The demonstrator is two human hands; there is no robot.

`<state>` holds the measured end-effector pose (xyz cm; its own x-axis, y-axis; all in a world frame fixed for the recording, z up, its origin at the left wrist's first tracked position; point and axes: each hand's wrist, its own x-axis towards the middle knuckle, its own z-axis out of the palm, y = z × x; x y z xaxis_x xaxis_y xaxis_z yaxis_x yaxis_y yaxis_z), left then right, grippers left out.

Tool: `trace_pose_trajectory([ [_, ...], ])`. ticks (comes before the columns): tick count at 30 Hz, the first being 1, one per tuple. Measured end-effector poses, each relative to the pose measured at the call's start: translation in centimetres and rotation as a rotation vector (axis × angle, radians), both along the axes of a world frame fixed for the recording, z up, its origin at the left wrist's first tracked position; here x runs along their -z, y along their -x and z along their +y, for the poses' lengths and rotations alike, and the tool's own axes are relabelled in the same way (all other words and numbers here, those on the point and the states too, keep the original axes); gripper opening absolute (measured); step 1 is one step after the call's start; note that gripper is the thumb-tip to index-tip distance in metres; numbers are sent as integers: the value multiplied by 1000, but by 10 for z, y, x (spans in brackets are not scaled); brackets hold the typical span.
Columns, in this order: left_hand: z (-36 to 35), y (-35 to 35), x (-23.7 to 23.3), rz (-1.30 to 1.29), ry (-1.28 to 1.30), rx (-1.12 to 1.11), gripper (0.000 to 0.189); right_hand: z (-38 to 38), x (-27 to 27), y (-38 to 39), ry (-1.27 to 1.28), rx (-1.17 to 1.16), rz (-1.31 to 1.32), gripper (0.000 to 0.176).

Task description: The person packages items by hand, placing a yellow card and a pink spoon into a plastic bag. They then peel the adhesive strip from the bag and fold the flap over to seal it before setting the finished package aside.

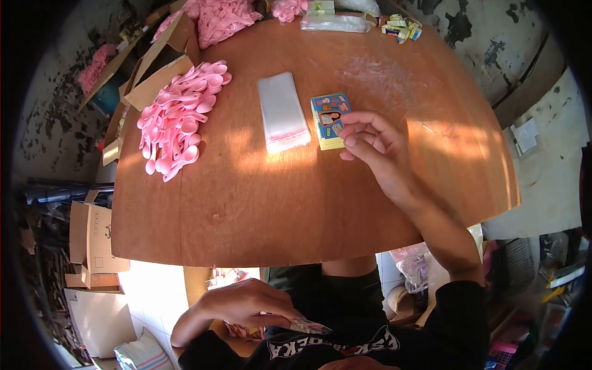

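My right hand [381,147] is over the right edge of a stack of printed cards [331,111] with blue fronts and yellow sides. Its fingers are curled, with a gap between thumb and forefinger and nothing visible in it. Left of the cards lies a pile of clear plastic bags [282,105] with pinkish lower edges. Low in the view, against the black shirt, my left hand [250,302] is closed on a small shiny plastic packet [310,325]; its contents are too small to make out.
A heap of pink plastic spoons [179,120] lies on the wooden table [246,213], beside an open cardboard box [157,68]. Toward the back are pink bundles [228,21], more clear plastic [335,23] and small boxes [402,28]. Another carton [102,237] stands on the left.
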<state>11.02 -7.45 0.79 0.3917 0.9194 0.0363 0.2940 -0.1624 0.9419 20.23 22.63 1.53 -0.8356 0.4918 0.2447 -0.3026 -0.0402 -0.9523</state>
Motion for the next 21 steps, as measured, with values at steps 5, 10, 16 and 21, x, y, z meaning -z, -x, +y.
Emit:
trace_pose_trajectory([
  [5,-98,-14,122,876,493,-655,41,-9,-2,-1,-730,175,59,19],
  [10,-130,-41,134,744,805,-460,56,-31,3,13,-967,130,87,17],
  [16,-40,-19,0,344,77,-366,37,-38,11,53,-1601,201,-52,41],
  [21,32,31,-54,568,-478,-470,20,-40,33,74,-1686,251,-204,51],
])
